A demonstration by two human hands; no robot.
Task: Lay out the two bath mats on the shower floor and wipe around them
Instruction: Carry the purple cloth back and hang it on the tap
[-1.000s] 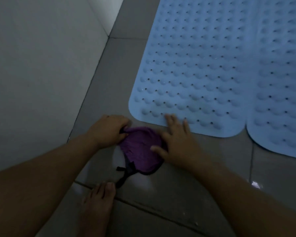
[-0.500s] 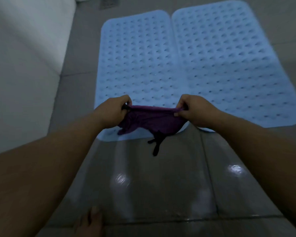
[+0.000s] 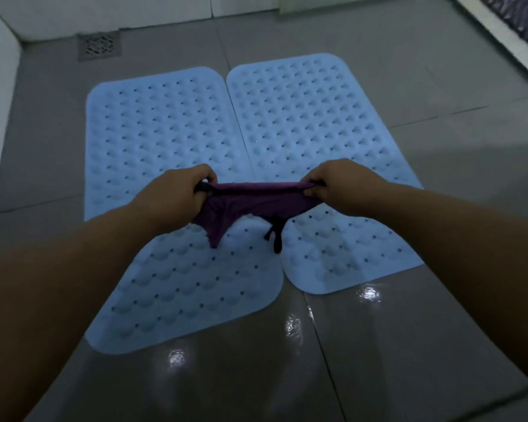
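— As far as the frame shows, both laid: left bath mat (image 3: pixel 162 141) and right bath mat (image 3: pixel 311 123) flat on the shower floor (image 3: pixel 409 345), side by side, long edges almost touching.
— And wiping?
— Probably unfinished; wet shine on near tiles, far floor by the drain (image 3: pixel 99 47) dull.
— Hands?
— Both raised above the mats' near halves. Left hand (image 3: pixel 177 199) and right hand (image 3: pixel 339 185) closed on opposite ends of a purple cloth (image 3: pixel 256 202), pulled taut between, black strap dangling.
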